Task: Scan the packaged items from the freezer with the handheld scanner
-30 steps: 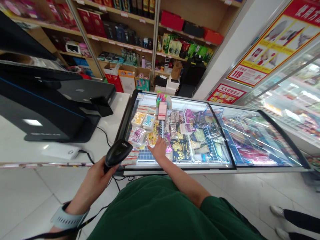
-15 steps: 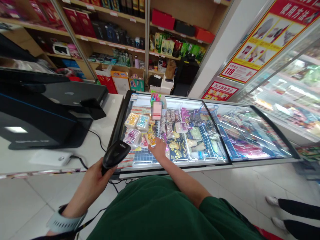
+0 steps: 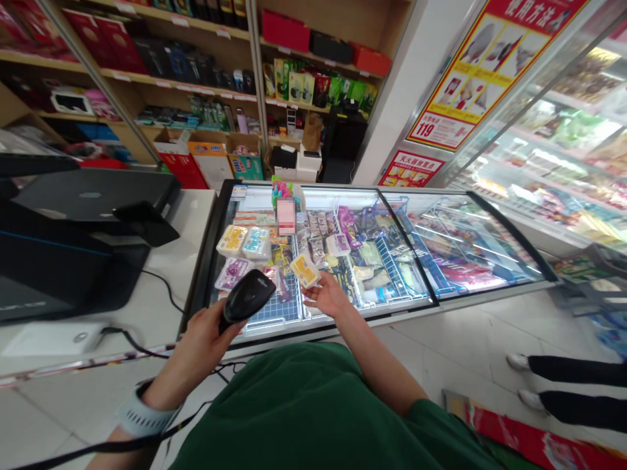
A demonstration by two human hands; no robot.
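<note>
My left hand (image 3: 203,346) is wrapped around the handle of a black barcode scanner (image 3: 249,297), its head over the near left corner of the freezer's glass top. My right hand (image 3: 329,295) grips the near corner of a clear pack with a yellow label (image 3: 304,270), slightly tilted above the glass. To its left on the glass are a yellow-orange pack (image 3: 232,241), a blue-and-white pack (image 3: 257,243) and a purple pack (image 3: 234,273). A pink-red pack (image 3: 272,277) is partly hidden behind the scanner.
The chest freezer (image 3: 431,301) holds bagged goods in wire baskets. A pink card stand (image 3: 287,217) is at its back edge. On the left counter (image 3: 196,215) are a black checkout terminal (image 3: 63,261) and a white box with a cable (image 3: 56,339). Another person's legs (image 3: 578,371) show at right.
My right hand has taken the yellow-labelled pack off the group and moved it right. The scanner has come further over the glass. My view has shifted right.
</note>
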